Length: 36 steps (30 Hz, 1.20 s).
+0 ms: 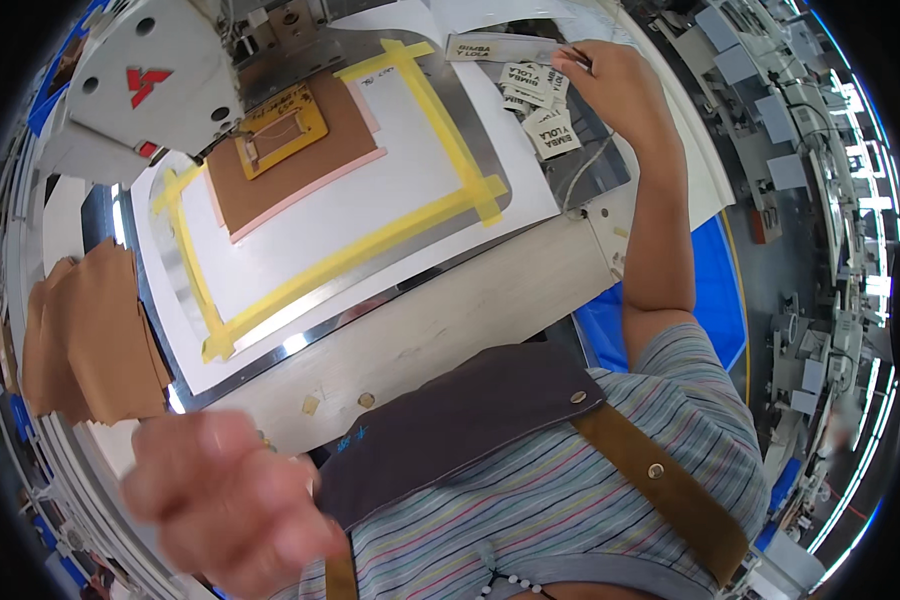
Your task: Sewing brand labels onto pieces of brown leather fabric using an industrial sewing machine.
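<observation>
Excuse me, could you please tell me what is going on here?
A person is at a sewing machine. Their right hand reaches to a pile of pale printed labels, its fingers at one end of a pale strip; whether they grip it is unclear. Their left hand is raised and blurred. By the machine head, a yellow template lies on a brown panel; more brown pieces are stacked at left.

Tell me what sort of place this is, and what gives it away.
Most likely a sewing workshop or factory floor: a white sewing machine head at the worktop, a stack of brown pieces and loose pale labels beside it, and rows of workstations beyond.
</observation>
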{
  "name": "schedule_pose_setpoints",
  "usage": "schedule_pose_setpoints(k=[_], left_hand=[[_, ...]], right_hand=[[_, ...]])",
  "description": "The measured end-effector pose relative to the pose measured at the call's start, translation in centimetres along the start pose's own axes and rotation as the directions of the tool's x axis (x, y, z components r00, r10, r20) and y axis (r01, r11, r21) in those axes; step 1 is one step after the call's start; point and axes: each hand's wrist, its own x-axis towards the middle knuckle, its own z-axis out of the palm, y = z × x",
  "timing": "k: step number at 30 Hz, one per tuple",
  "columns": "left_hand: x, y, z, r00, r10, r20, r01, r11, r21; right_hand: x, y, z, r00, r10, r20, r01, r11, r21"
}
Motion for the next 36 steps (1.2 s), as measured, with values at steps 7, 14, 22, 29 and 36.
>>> schedule_pose_setpoints(k=[7,14,22,29,36], left_hand=[[2.6,2.3,-1.0,0.982,0.131,0.135,-0.091,0.959,-0.268],[1.1,2.1,-2.7,0.969,0.246,0.007,-0.246,0.969,0.0],[2.2,2.8,-1.9,0.989,0.138,-0.054,-0.139,0.99,-0.007],[-2.6,0.5,-0.4,0.996,-0.064,0.066,0.052,0.985,0.166],[-9.0,-10.7,4.9,0.792,-0.475,0.383,0.332,0.862,0.383]], right_hand=[[0.5,3.1,7.6,0.994,-0.083,0.064,0.095,0.972,-0.215],[0.9,0.0,5.2,0.985,-0.151,-0.077,0.135,0.973,-0.188],[0.4,-12.9,9.2,0.772,-0.611,-0.176,0.635,0.72,0.28],[1.8,-19.2,16.3,0.625,-0.776,-0.081,0.78,0.618,0.101],[2.8,-18.9,18.3,0.591,-0.807,-0.01,0.803,0.59,-0.085]])
